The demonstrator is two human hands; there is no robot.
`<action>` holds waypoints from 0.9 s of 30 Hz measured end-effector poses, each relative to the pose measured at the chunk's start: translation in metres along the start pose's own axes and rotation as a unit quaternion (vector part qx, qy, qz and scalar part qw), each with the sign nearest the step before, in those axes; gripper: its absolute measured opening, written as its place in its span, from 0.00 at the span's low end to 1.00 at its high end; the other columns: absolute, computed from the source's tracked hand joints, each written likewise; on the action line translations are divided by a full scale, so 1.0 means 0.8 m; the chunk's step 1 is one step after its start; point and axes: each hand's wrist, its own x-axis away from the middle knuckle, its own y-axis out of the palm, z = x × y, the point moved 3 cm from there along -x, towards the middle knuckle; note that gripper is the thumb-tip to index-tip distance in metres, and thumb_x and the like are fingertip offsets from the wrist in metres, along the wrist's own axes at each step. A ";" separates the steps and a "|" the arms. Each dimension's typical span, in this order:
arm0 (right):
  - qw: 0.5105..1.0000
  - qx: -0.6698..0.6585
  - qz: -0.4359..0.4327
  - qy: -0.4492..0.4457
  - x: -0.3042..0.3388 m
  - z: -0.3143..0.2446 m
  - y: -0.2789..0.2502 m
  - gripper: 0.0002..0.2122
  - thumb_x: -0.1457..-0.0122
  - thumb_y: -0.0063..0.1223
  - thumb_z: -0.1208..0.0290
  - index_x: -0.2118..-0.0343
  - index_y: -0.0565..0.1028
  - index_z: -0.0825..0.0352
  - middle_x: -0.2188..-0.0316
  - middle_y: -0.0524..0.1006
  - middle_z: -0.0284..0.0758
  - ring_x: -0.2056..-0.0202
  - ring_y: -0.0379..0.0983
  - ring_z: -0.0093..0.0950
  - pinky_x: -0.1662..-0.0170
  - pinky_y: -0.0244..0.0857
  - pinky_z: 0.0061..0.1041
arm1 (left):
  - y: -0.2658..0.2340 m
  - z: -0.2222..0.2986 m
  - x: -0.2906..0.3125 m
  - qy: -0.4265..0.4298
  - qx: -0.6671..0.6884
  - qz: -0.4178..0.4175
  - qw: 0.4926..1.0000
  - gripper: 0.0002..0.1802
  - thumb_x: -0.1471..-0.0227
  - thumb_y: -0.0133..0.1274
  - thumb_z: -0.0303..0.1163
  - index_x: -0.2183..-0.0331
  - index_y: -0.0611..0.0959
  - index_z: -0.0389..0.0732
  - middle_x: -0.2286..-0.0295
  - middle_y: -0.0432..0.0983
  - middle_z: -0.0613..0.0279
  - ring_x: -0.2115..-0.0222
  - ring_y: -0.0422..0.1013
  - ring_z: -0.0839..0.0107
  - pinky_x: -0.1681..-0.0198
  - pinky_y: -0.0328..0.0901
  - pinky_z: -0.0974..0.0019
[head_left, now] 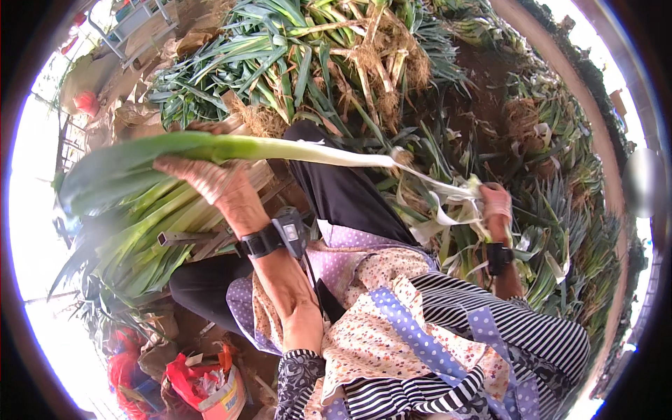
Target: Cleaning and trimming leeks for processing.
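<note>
A long leek [301,151] lies level across my lap, its broad green leaves to the left and its white root end to the right. My left hand [210,178] is wrapped round it from below, where the green turns pale. Off to the right, my right hand [495,203] is closed on peeled leek skin [451,189], a pale strip stretching from the leek's root end. Under the held leek, on the left, several trimmed leeks [143,241] are stacked beside a metal bar [183,239].
A big heap of leeks with roots [378,59] lies ahead of me. Leek leaves and scraps [553,231] cover the ground on the right. At the lower left stand a container with a red bag [210,385] and another red bag [124,374]. A metal frame [133,28] is at the upper left.
</note>
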 end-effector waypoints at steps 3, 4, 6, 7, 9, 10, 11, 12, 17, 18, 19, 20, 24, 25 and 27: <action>0.987 0.146 0.003 0.063 -0.030 0.112 -0.028 0.22 0.56 0.57 0.59 0.56 0.74 0.61 0.61 0.75 0.41 0.58 0.72 0.36 0.55 0.65 0.31 | -0.041 0.036 -0.026 0.109 -0.036 -0.011 0.993 0.37 0.65 0.46 0.75 0.72 0.78 0.49 0.80 0.72 0.66 0.81 0.66 0.74 0.76 0.66 0.67; 0.953 0.297 -0.019 0.051 -0.028 0.107 -0.042 0.26 0.57 0.58 0.58 0.52 0.72 0.59 0.56 0.73 0.42 0.54 0.69 0.39 0.52 0.63 0.34 | -0.060 0.048 -0.032 0.112 -0.047 -0.010 0.993 0.37 0.65 0.46 0.75 0.72 0.78 0.49 0.80 0.72 0.66 0.81 0.66 0.74 0.76 0.66 0.67; 0.953 0.302 -0.029 0.024 -0.013 0.042 -0.049 0.30 0.57 0.58 0.55 0.48 0.68 0.56 0.52 0.68 0.43 0.50 0.65 0.41 0.48 0.60 0.35 | -0.073 0.059 -0.038 0.037 -0.003 -0.216 0.976 0.35 0.64 0.44 0.75 0.75 0.75 0.51 0.82 0.69 0.70 0.84 0.62 0.77 0.78 0.65 0.66; 0.977 0.209 -0.022 -0.033 -0.013 0.018 -0.046 0.30 0.55 0.57 0.55 0.47 0.67 0.57 0.51 0.68 0.42 0.49 0.64 0.42 0.48 0.59 0.34 | -0.053 0.051 -0.018 0.059 0.001 -0.217 0.974 0.25 0.55 0.47 0.65 0.76 0.73 0.53 0.84 0.66 0.72 0.86 0.59 0.78 0.81 0.64 0.66; 0.985 0.035 -0.035 -0.168 -0.001 -0.073 -0.025 0.28 0.51 0.56 0.58 0.46 0.66 0.61 0.49 0.67 0.43 0.47 0.64 0.37 0.44 0.56 0.30 | -0.045 0.020 -0.009 0.011 0.019 -0.279 0.960 0.18 0.51 0.47 0.58 0.76 0.73 0.54 0.85 0.66 0.72 0.87 0.58 0.78 0.80 0.64 0.65; 0.972 -0.069 -0.103 -0.198 0.029 -0.147 -0.011 0.26 0.50 0.57 0.58 0.47 0.68 0.59 0.46 0.66 0.41 0.46 0.63 0.34 0.41 0.52 0.27 | -0.032 0.032 0.002 -0.009 0.027 -0.334 0.942 0.13 0.47 0.47 0.50 0.76 0.73 0.54 0.85 0.65 0.73 0.87 0.57 0.78 0.80 0.64 0.64; 0.928 0.024 -0.156 -0.336 0.058 -0.214 -0.001 0.24 0.48 0.56 0.58 0.48 0.69 0.58 0.45 0.64 0.41 0.50 0.67 0.32 0.45 0.60 0.26 | -0.025 0.028 0.011 -0.044 0.060 -0.362 0.929 0.08 0.45 0.44 0.39 0.76 0.72 0.55 0.85 0.65 0.75 0.88 0.58 0.80 0.75 0.66 0.61; 0.887 -0.078 -0.217 -0.400 0.091 -0.267 0.008 0.23 0.48 0.56 0.58 0.49 0.70 0.59 0.44 0.62 0.41 0.56 0.71 0.30 0.56 0.70 0.24 | -0.024 0.029 0.016 -0.043 0.057 -0.360 0.930 0.08 0.45 0.44 0.39 0.76 0.72 0.55 0.85 0.65 0.75 0.88 0.58 0.80 0.75 0.66 0.61; 0.657 -0.170 -0.308 -0.667 0.180 -0.411 0.060 0.27 0.52 0.60 0.60 0.52 0.69 0.70 0.59 0.73 0.43 0.70 0.72 0.38 0.64 0.70 0.33 | -0.005 0.007 0.035 -0.108 0.156 -0.378 0.906 0.13 0.42 0.40 0.37 0.79 0.69 0.54 0.84 0.65 0.77 0.89 0.59 0.84 0.72 0.63 0.64; 0.640 -0.088 -0.303 -0.701 0.190 -0.420 0.065 0.28 0.52 0.59 0.56 0.54 0.70 0.75 0.64 0.75 0.45 0.75 0.71 0.38 0.67 0.70 0.30 | -0.002 0.008 0.038 -0.109 0.134 -0.382 0.908 0.15 0.42 0.39 0.37 0.81 0.69 0.54 0.84 0.65 0.76 0.89 0.59 0.84 0.73 0.63 0.67; 0.637 -0.089 -0.305 -0.702 0.189 -0.419 0.070 0.28 0.52 0.59 0.56 0.54 0.70 0.75 0.64 0.75 0.45 0.75 0.71 0.38 0.67 0.70 0.30 | -0.011 0.008 0.027 -0.120 0.109 -0.365 0.917 0.18 0.42 0.37 0.36 0.84 0.67 0.51 0.86 0.64 0.75 0.89 0.59 0.85 0.79 0.59 0.74; 0.674 -0.113 -0.319 -0.657 0.180 -0.411 0.077 0.23 0.51 0.56 0.59 0.57 0.72 0.72 0.66 0.75 0.41 0.75 0.71 0.34 0.68 0.70 0.28 | -0.016 0.007 0.025 -0.117 0.107 -0.363 0.918 0.18 0.42 0.37 0.36 0.84 0.67 0.51 0.86 0.64 0.75 0.89 0.59 0.85 0.79 0.59 0.74; 0.803 -0.193 -0.358 -0.435 0.128 -0.347 0.097 0.08 0.49 0.48 0.72 0.71 0.79 0.60 0.75 0.77 0.26 0.78 0.73 0.19 0.72 0.69 0.19 | -0.002 0.002 0.033 -0.083 0.135 -0.253 0.954 0.20 0.44 0.38 0.36 0.86 0.67 0.46 0.89 0.60 0.74 0.91 0.57 0.85 0.87 0.52 0.81; 0.851 -0.153 -0.347 -0.364 0.114 -0.335 0.090 0.07 0.50 0.50 0.72 0.69 0.79 0.60 0.73 0.78 0.26 0.77 0.73 0.18 0.71 0.69 0.18 | -0.001 0.005 0.034 -0.081 0.123 -0.313 0.938 0.19 0.44 0.39 0.35 0.85 0.68 0.47 0.88 0.61 0.74 0.91 0.57 0.85 0.87 0.53 0.81; 0.910 -0.138 -0.339 -0.195 0.087 -0.309 0.081 0.08 0.51 0.53 0.72 0.68 0.79 0.62 0.71 0.79 0.28 0.74 0.73 0.16 0.68 0.69 0.17 | 0.002 0.006 0.036 -0.078 0.109 -0.373 0.918 0.17 0.44 0.39 0.35 0.84 0.69 0.47 0.88 0.61 0.74 0.91 0.57 0.85 0.87 0.54 0.81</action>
